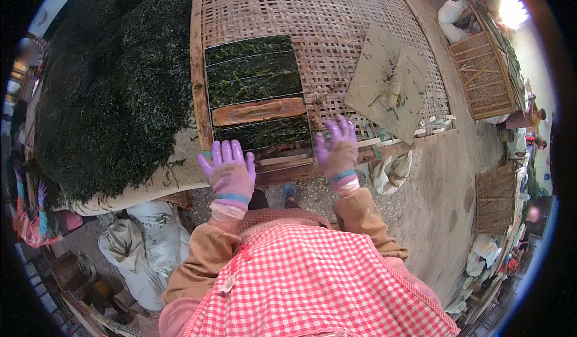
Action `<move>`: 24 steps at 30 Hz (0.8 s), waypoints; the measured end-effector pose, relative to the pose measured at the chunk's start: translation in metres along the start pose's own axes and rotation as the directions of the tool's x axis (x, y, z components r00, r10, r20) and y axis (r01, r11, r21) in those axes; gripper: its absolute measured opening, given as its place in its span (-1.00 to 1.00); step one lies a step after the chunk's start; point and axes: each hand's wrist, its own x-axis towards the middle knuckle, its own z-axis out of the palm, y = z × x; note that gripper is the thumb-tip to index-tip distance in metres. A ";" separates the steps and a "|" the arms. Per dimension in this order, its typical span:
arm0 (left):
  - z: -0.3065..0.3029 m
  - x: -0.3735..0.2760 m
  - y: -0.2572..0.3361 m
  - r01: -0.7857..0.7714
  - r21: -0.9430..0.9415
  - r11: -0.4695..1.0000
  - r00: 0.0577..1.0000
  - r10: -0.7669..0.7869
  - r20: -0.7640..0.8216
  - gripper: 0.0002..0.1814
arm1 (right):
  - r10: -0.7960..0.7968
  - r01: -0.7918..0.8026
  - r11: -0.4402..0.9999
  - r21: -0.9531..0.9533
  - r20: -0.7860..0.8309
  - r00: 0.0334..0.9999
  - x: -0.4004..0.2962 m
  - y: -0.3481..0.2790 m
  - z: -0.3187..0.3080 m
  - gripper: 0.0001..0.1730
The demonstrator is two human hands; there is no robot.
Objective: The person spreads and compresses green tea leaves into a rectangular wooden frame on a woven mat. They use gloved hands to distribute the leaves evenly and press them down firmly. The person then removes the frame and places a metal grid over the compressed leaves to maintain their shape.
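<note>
My left hand, in a purple-coated glove with its fingers apart, is at the near left corner of a thin-wired frame. Dark green leafy strands lie in the frame's sections. Across them rests a reddish wooden bar. My right hand, gloved alike and with fingers spread, is just right of the frame's near corner and holds nothing. The frame lies on a woven bamboo mat in a wooden surround. A square board with a raised handle and green scraps lies tilted on the mat's right side.
A large heap of dark green leafy strands is on the left over pale cloth. White sacks stand at lower left. A white cloth hangs near the mat's edge. Woven racks and several other people are at the far sides.
</note>
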 end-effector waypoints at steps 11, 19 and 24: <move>0.036 0.038 0.058 -0.610 0.091 0.787 0.782 0.616 -0.096 -0.43 | -0.073 0.107 0.975 -0.193 0.173 0.982 -0.003 -0.037 0.016 -0.50; -0.016 0.023 0.047 -0.557 -0.167 0.813 0.828 0.529 -0.188 -0.42 | -0.088 0.108 0.987 -0.121 0.161 0.983 0.005 -0.022 0.024 -0.52; 0.031 0.047 0.087 -0.622 0.125 0.773 0.780 0.625 0.020 -0.36 | -0.067 0.074 0.988 0.137 -0.052 0.996 0.008 -0.018 0.020 -0.56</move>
